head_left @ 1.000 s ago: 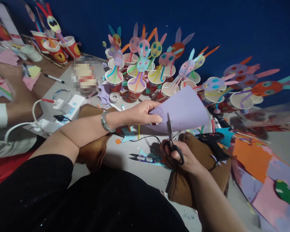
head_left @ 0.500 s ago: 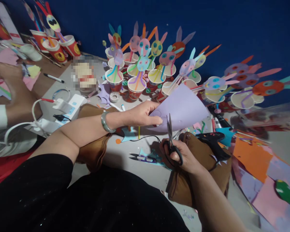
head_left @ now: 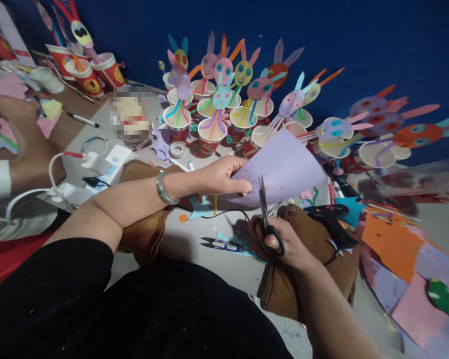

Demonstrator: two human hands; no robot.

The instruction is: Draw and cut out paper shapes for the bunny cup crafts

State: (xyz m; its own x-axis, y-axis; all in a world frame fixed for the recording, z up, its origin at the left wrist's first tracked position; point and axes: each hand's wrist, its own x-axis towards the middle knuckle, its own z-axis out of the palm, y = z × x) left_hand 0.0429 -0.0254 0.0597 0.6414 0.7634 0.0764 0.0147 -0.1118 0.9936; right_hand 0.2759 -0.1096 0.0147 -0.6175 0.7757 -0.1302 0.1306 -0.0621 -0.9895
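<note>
Left hand point(head_left: 228, 175): fingers pinch purple sheet point(head_left: 284, 167), circles drawn near thumb. Right hand point(head_left: 279, 239): fingers through scissors' point(head_left: 272, 239) handles, blades at sheet.

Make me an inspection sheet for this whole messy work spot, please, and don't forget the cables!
Surface: pale grey floor-like surface, partly covered by things.
Job's things: purple sheet, curved, with circles drawn on it; scissors, blades in front of the sheet.
Clutter: thread snips, orange paper, tape roll, marker.
Grips: left hand pinches the purple sheet; right hand holds the scissors by their handles.
Cables: white cable by a white power strip; black cord below the sheet in the view.
Surroundings: blue wall, cups with long-eared paper figures, another person's hand.
</note>
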